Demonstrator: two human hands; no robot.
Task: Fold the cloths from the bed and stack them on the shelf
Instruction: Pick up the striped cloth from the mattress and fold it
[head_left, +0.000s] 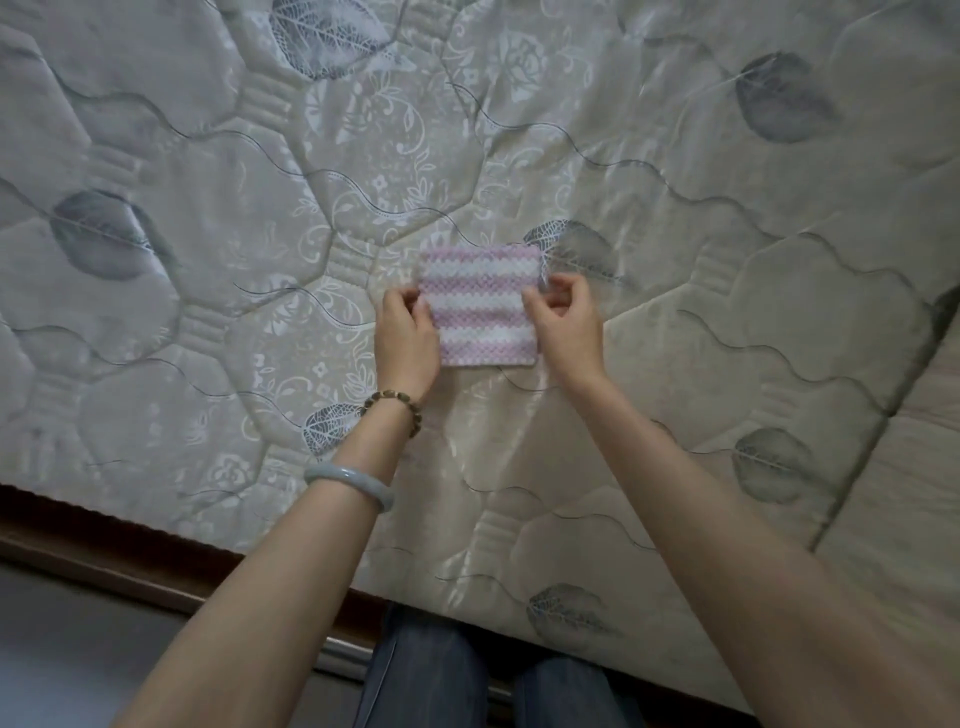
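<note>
Both hands are on the cloth (480, 304), a pink and white striped square lying flat on the bed (675, 364). The left hand (405, 332) pinches its left edge, fingers curled; the right hand (563, 317) pinches the right edge near the far corner. A bead bracelet (394, 402) and pale bangle (349, 482) ring the left arm.

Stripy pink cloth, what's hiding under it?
Under the pink-and-white cloth is the quilted mattress. A grey leaf print runs under its top right corner. Anything else beneath is covered, so it cannot be seen.
</note>
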